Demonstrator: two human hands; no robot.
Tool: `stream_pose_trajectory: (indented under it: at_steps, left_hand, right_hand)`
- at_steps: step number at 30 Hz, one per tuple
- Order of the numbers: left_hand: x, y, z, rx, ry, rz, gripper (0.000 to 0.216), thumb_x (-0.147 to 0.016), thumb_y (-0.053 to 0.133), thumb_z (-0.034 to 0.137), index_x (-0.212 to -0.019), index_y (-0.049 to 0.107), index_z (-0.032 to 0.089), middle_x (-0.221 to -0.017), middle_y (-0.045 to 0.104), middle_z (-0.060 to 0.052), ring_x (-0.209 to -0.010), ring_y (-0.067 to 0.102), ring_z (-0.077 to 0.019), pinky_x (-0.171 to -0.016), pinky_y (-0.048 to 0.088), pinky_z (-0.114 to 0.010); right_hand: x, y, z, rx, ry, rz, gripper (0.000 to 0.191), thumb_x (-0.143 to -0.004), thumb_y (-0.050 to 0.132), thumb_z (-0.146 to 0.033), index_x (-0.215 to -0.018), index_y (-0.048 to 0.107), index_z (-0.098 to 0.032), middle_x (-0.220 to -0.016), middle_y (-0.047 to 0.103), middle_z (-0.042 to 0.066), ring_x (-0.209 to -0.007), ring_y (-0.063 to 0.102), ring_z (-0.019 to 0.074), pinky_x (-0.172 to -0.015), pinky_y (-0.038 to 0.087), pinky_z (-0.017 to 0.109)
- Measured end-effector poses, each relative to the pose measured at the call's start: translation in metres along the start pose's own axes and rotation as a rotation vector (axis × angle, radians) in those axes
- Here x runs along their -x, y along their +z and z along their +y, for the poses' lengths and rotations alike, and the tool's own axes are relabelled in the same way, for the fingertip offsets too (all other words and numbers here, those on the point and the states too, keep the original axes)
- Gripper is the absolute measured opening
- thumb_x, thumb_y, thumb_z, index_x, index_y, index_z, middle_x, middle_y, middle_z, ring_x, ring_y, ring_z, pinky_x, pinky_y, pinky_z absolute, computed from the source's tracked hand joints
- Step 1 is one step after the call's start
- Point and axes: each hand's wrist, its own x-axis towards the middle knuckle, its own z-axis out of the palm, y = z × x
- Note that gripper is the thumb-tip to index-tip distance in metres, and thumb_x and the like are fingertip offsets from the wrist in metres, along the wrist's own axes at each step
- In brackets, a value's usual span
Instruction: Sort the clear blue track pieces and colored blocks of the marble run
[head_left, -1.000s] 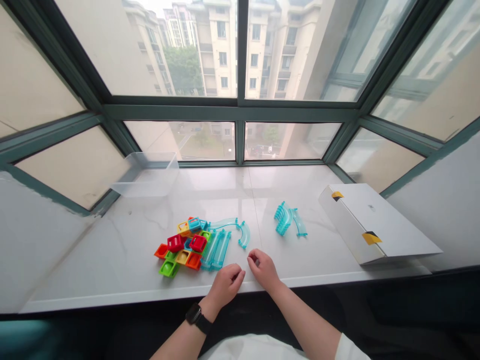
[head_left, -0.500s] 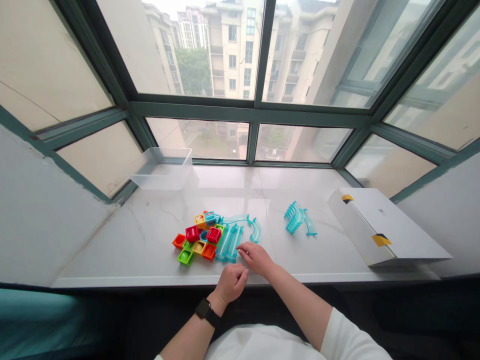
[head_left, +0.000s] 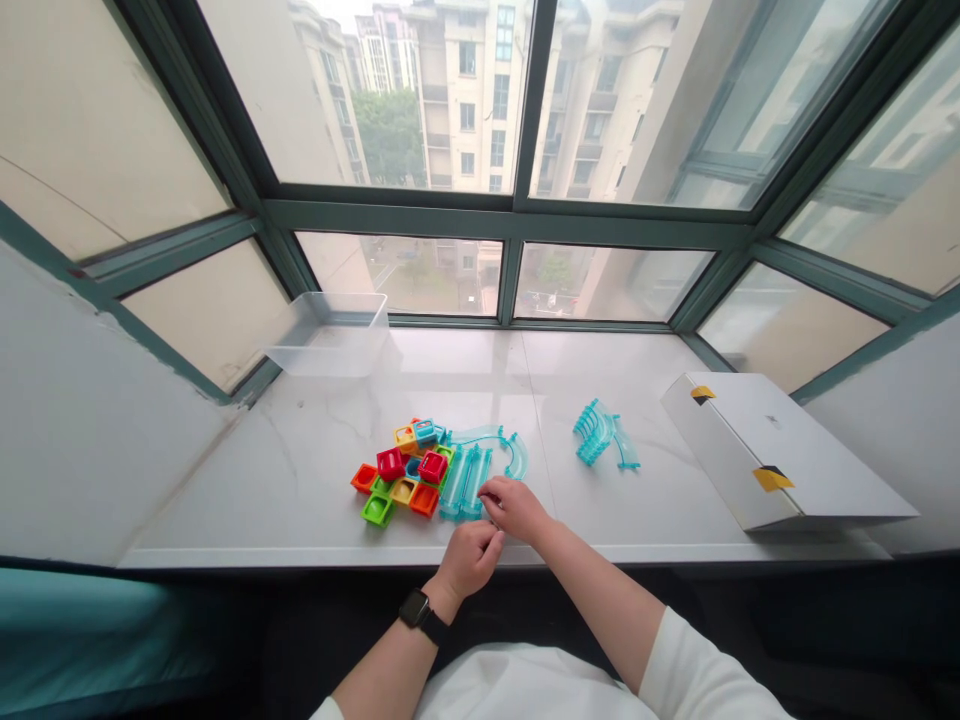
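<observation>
My left hand [head_left: 469,558] is loosely closed at the sill's front edge, with nothing showing in it. Just right of the straight clear-blue track pieces [head_left: 463,484], my right hand [head_left: 517,508] has its fingers curled together and shows no object in them. Its fingertips are close to the nearest track's edge; whether they touch it I cannot tell. Left of the tracks lies a cluster of colored plastic blocks: red [head_left: 433,467], orange [head_left: 424,499], green [head_left: 377,508], yellow [head_left: 403,491] and blue [head_left: 425,432]. A curved clear-blue track [head_left: 517,456] lies behind my right hand.
More curved blue track pieces [head_left: 598,434] stand farther right on the white sill [head_left: 300,500]. A clear plastic bin [head_left: 330,360] is at the back left. A white box [head_left: 780,440] with yellow-black tabs occupies the right side. Windows enclose the back.
My hands have drawn slightly closer together, the left shifting up and right. The whole view has shifted a little. The blocks and tracks keep their places on the sill.
</observation>
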Motion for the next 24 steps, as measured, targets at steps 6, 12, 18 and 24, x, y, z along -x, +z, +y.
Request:
stream_pose_trajectory:
  at_steps: [6, 12, 18, 24]
  left_hand:
    - [-0.001, 0.001, 0.001, 0.015, -0.018, -0.003, 0.043, -0.103, 0.043, 0.031, -0.062, 0.046, 0.019, -0.064, 0.053, -0.001, -0.063, 0.047, -0.0145, -0.063, 0.029, -0.03]
    - [-0.004, 0.001, -0.001, 0.054, -0.083, 0.042, 0.044, -0.103, 0.042, 0.035, -0.061, 0.04, 0.02, -0.063, 0.048, 0.001, -0.062, 0.045, -0.0141, -0.063, 0.028, -0.03]
    - [-0.007, 0.003, -0.003, 0.064, -0.121, 0.053, 0.041, -0.101, 0.043, 0.032, -0.061, 0.037, 0.021, -0.062, 0.045, 0.001, -0.062, 0.043, -0.014, -0.061, 0.028, -0.03]
    - [-0.009, 0.003, -0.001, 0.013, -0.167, 0.042, 0.042, -0.102, 0.042, 0.035, -0.063, 0.035, 0.022, -0.062, 0.041, 0.003, -0.061, 0.041, -0.0137, -0.061, 0.027, -0.03]
  right_hand:
    - [-0.005, -0.001, 0.002, -0.007, 0.026, -0.037, 0.01, -0.094, 0.066, -0.018, -0.091, 0.074, -0.023, -0.086, 0.069, 0.001, -0.08, 0.062, 0.0162, -0.073, 0.043, 0.026]
    - [-0.008, 0.001, 0.003, -0.073, 0.042, -0.013, 0.013, -0.09, 0.064, -0.015, -0.081, 0.071, -0.022, -0.08, 0.07, 0.0, -0.077, 0.061, 0.0164, -0.072, 0.042, 0.027]
    - [-0.008, -0.001, 0.006, -0.364, 0.154, 0.112, 0.009, -0.088, 0.062, -0.025, -0.08, 0.066, -0.022, -0.072, 0.064, -0.002, -0.068, 0.057, 0.0153, -0.067, 0.043, 0.027]
    - [-0.006, -0.012, 0.012, -0.839, 0.29, 0.175, 0.027, -0.085, 0.071, -0.049, -0.083, 0.062, -0.023, -0.073, 0.058, -0.002, -0.07, 0.055, 0.0164, -0.069, 0.049, 0.03]
